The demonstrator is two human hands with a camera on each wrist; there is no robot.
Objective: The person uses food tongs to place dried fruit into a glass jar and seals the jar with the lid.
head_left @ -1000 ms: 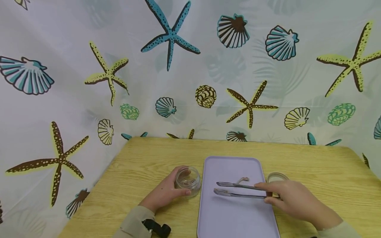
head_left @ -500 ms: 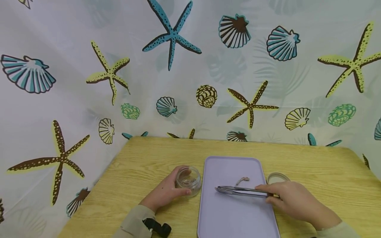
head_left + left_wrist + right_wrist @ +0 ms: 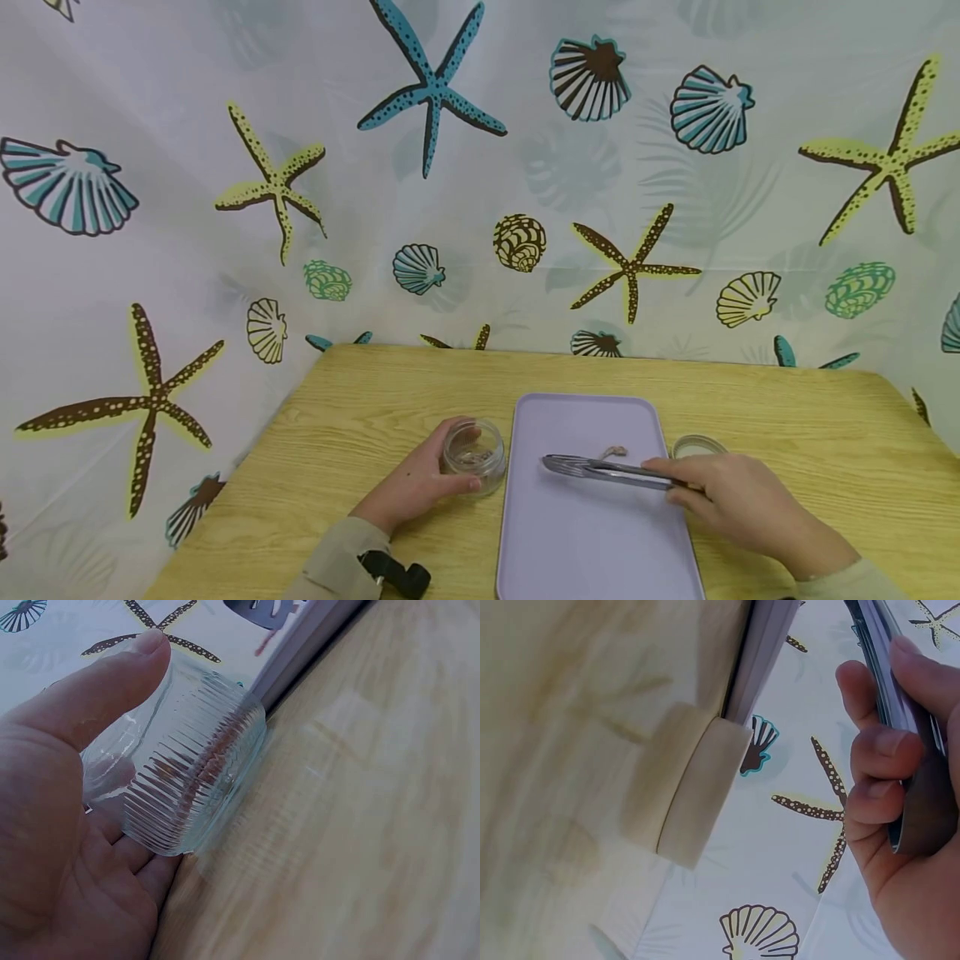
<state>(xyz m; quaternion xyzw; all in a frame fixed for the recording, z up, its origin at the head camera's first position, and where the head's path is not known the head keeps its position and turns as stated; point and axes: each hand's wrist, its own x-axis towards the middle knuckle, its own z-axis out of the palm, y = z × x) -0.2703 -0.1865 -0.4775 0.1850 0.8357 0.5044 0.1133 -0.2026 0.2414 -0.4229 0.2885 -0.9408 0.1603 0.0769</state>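
My left hand [image 3: 420,483] holds a clear glass jar [image 3: 487,475] on the table, thumb on the near side. Through the jar's ribbed wall, brownish bits [image 3: 210,765] show in the left wrist view. My right hand [image 3: 742,504] grips metal tongs [image 3: 622,475], their arms pressed together and pointing left over the lilac tray [image 3: 592,550]. In the right wrist view, fingers [image 3: 885,742] curl round the tongs' handle. A small twisted, brownish, dried-looking piece [image 3: 617,451] lies on the tray, partly covered by the tongs in the head view.
Beside the tray's right edge lies a round lid [image 3: 697,445], close behind my right hand. The wood-grain table [image 3: 405,383] extends around the tray. A curtain [image 3: 480,192] printed with starfish and shells stands behind it.
The tongs' arms, apart a second ago, have come together. The tongs have since shifted slightly up in view and now overlap the twisted piece. My left hand and the jar stay put.
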